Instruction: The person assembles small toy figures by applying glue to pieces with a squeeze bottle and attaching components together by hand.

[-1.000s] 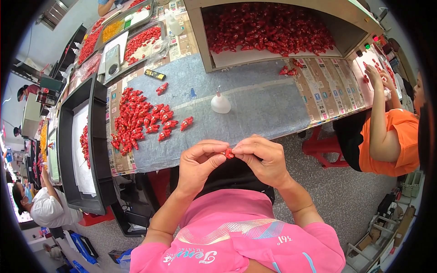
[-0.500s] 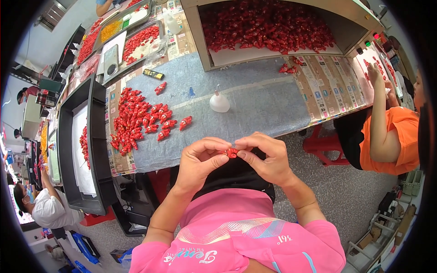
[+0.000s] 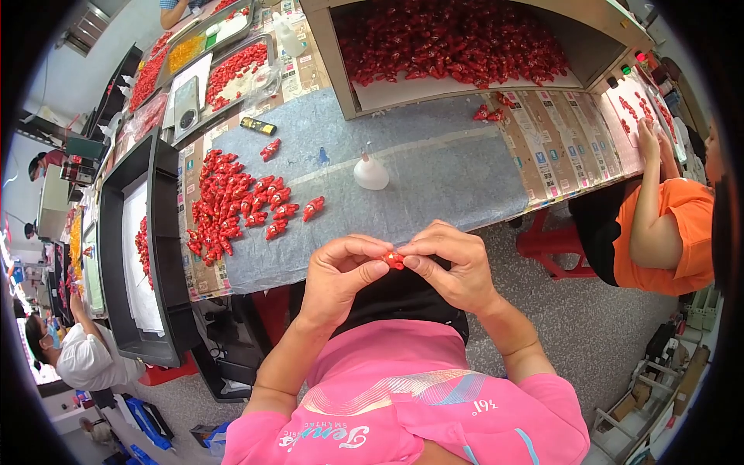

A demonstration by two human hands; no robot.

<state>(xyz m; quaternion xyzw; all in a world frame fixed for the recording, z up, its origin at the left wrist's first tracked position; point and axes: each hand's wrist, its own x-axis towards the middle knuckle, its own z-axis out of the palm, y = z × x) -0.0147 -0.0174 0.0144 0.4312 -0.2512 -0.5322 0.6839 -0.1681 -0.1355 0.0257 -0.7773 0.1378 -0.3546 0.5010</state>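
Between my two hands, just off the near edge of the table, is a small red figurine (image 3: 394,260) with a gold-coloured spot. My left hand (image 3: 345,273) pinches it from the left with thumb and forefinger. From the other side my right hand (image 3: 449,263) pinches it the same way, fingertips nearly meeting. Ahead on the blue-grey table cover (image 3: 442,174) stands a white squeeze bottle (image 3: 372,172) with a thin tip. A heap of similar red figurines (image 3: 225,203) lies to the left, and one single figurine (image 3: 314,208) sits at its right edge.
A large open box (image 3: 465,54) full of red pieces stands at the back. Left of the heap is a black tray (image 3: 167,248); trays of red pieces (image 3: 240,70) lie beyond it. A black-and-yellow tube (image 3: 258,125) lies nearby. A co-worker in orange (image 3: 666,240) sits at right.
The figurine between my fingertips has turned slightly, and the gold-coloured spot shows more. My hands stay in nearly the same place. The co-worker's hands at right have shifted.
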